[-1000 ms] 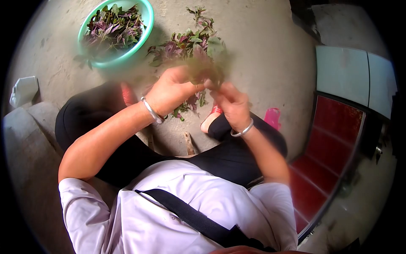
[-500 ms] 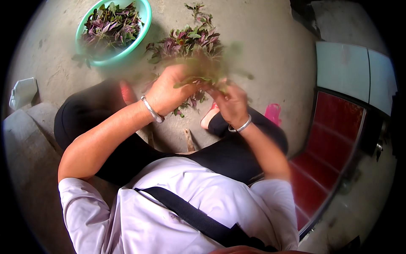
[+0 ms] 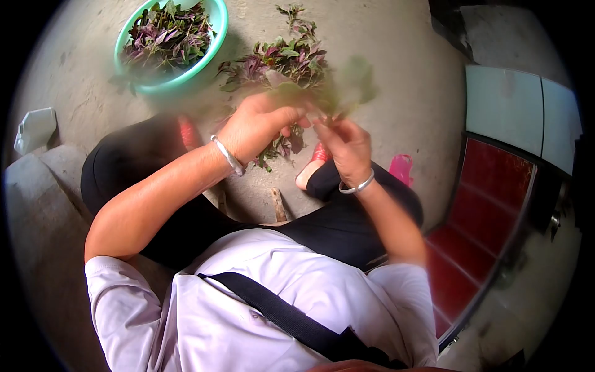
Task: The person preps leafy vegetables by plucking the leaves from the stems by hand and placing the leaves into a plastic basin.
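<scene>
Both hands meet in front of me above the floor, closed on leafy greens. My left hand (image 3: 260, 124) pinches some leafy stems, whose blurred leaves stick out past the fingers. Close beside it, my right hand (image 3: 347, 146) pinches the lower part of a green sprig (image 3: 353, 87), smeared by motion. Beneath and beyond the hands lies a loose pile of purple-green leafy vegetable (image 3: 288, 59) on the floor. More of the same leaves (image 3: 170, 34) fill a mint-green plastic basin (image 3: 221, 28) at the upper left.
Red tiles (image 3: 489, 180) and pale panels (image 3: 505, 96) stand at the right. A pink plastic bag (image 3: 401, 168) lies by my right knee. At the far left is a whitish plastic container (image 3: 35, 130). A wooden piece (image 3: 277, 204) shows between my legs.
My hands have drawn slightly apart, the right one turning a little. The held sprig's leaves have shifted up and to the right. The view has moved slightly.
</scene>
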The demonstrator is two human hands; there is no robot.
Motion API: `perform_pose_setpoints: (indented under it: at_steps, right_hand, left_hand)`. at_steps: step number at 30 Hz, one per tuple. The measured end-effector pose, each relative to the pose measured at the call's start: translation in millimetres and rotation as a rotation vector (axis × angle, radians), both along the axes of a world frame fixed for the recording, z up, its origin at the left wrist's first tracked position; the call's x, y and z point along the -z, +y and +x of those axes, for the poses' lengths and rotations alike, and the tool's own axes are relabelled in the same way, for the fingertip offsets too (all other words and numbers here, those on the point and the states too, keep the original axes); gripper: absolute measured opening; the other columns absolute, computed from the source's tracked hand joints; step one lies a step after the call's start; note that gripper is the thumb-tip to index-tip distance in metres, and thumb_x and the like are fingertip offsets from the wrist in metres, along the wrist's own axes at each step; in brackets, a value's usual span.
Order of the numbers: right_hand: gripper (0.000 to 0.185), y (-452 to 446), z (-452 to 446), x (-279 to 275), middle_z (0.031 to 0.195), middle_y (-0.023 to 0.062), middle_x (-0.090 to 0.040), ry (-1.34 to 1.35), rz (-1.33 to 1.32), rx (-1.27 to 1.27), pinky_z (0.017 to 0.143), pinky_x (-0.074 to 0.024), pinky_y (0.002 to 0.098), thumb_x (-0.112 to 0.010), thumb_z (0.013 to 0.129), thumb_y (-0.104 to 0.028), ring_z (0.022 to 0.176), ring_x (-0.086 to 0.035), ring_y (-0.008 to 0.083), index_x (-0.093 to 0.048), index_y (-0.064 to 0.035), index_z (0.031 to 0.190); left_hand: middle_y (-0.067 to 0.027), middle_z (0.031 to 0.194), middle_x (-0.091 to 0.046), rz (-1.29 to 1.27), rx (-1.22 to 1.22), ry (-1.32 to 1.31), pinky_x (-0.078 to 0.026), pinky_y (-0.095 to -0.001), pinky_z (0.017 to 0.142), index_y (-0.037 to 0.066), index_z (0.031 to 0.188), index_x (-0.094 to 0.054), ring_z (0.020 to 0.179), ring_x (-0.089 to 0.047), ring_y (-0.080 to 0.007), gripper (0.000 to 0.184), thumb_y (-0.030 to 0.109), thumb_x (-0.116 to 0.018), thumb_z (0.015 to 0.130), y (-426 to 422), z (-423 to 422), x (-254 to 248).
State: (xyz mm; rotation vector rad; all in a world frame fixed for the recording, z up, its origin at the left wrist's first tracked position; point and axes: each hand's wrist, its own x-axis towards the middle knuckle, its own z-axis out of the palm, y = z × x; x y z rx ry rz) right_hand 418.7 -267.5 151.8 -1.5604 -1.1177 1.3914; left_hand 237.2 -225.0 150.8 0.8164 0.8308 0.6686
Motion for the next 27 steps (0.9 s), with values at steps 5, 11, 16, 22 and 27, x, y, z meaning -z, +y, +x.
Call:
perform_pose_setpoints:
  at_steps: [5, 11, 16, 22, 27]
  right_hand:
    - [0.009, -0.1, 3.1, 6.9, 0.068, -0.0024, -0.056, 0.093, -0.030, 0.030, 0.050, -0.0367, 0.0168, -0.062, 0.081, -0.011, 0.057, -0.046, 0.0024, -0.062, -0.0028, 0.084]
    - [0.010, 1.4, 5.2, 12.0, 0.067, -0.0005, -0.058, 0.319, -0.173, 0.049, 0.049, -0.0393, 0.0175, -0.062, 0.081, -0.014, 0.054, -0.049, 0.0047, -0.062, -0.0036, 0.084]
    - [0.010, 1.6, 3.9, 8.3, 0.067, -0.0017, -0.057, 0.201, -0.115, 0.013, 0.049, -0.0402, 0.0169, -0.062, 0.081, -0.014, 0.055, -0.049, 0.0037, -0.062, -0.0037, 0.083]
    - [0.009, -0.8, 4.7, 9.7, 0.066, -0.0028, -0.057, 0.009, -0.016, -0.016, 0.049, -0.0405, 0.0171, -0.061, 0.081, -0.012, 0.056, -0.049, 0.0030, -0.063, -0.0034, 0.084]
    - [0.011, -0.7, 10.0, 16.4, 0.068, 0.0009, -0.060, -0.258, 0.203, -0.077, 0.052, -0.0415, 0.0211, -0.063, 0.079, -0.010, 0.057, -0.052, 0.0067, -0.063, -0.0013, 0.085]
  left_hand:
    - [0.0009, 0.080, -0.061, -0.167, 0.025, -0.008, -0.038, -0.0152, 0.055, 0.004, 0.100, -0.060, 0.062, -0.047, -0.0020, 0.023, 0.021, -0.053, 0.086, -0.7, 0.7, 3.4]
    - [0.0016, 0.079, -0.061, -0.120, 0.035, 0.031, -0.037, -0.0144, 0.053, 0.004, 0.100, -0.061, 0.061, -0.047, -0.0010, 0.024, 0.023, -0.053, 0.087, -4.4, 4.5, 6.2]
    - [0.0019, 0.078, -0.061, -0.136, 0.025, 0.017, -0.037, -0.0138, 0.052, 0.004, 0.100, -0.060, 0.059, -0.047, -0.0007, 0.024, 0.023, -0.052, 0.087, -3.7, 3.5, 0.0]
    - [-0.0002, 0.075, -0.061, -0.159, 0.021, -0.001, -0.037, -0.0133, 0.051, 0.004, 0.094, -0.060, 0.059, -0.047, -0.0011, 0.023, 0.024, -0.051, 0.088, -3.4, 4.2, 4.3]
    - [-0.0015, 0.069, -0.060, -0.241, 0.027, -0.020, -0.037, -0.0132, 0.050, 0.005, 0.083, -0.059, 0.055, -0.048, -0.0017, 0.022, 0.024, -0.051, 0.088, 0.5, 2.1, 2.2]
